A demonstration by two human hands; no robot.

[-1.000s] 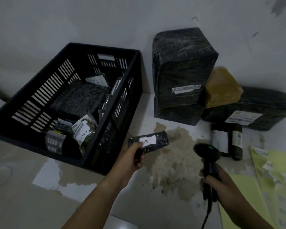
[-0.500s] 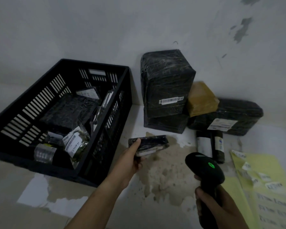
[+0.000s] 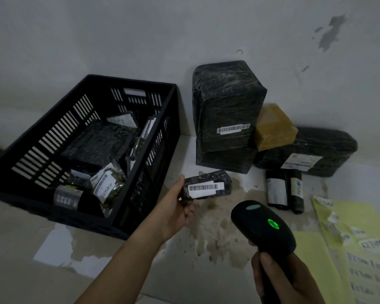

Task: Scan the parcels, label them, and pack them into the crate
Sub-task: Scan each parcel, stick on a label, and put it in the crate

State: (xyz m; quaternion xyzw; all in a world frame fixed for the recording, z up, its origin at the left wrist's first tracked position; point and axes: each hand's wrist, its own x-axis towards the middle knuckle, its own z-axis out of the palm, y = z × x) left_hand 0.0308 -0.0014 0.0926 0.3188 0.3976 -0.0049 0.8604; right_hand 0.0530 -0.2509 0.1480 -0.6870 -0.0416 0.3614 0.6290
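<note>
**A:** What are the two hands doing?

**B:** The left hand (image 3: 178,213) is gripping one small black parcel (image 3: 226,185) by its left end and holding it up just beside the right wall of the crate (image 3: 132,81). The parcel's one barcode label (image 3: 205,188) is facing the camera. The right hand (image 3: 281,279) is clenching the handle of one black scanner (image 3: 257,224). The scanner's head is pointing toward that parcel, apart from it, and one green light (image 3: 273,223) is glowing on top.

**A:** How many parcels are waiting outside the crate?

**B:** I am counting six against the wall. One tall black parcel (image 3: 226,106) is standing on one flatter black parcel (image 3: 224,159). One brown parcel (image 3: 274,126) is leaning between the tall one and one wide black parcel (image 3: 329,148). Two slim dark rolls (image 3: 276,191) are lying side by side in front of the wide one.

**A:** And inside the crate?

**B:** One flat black parcel (image 3: 99,143) is lying in the middle. One packet marked RETURN (image 3: 109,185) is sitting toward the near corner. Several smaller ones are lying around them, and I cannot count those exactly in this dim light.

**A:** Anything else?

**B:** Yellow sheets (image 3: 312,260), two as far as I can tell, are lying at the right. Small white strips (image 3: 371,243) are sitting on them, too blurred to count.
</note>
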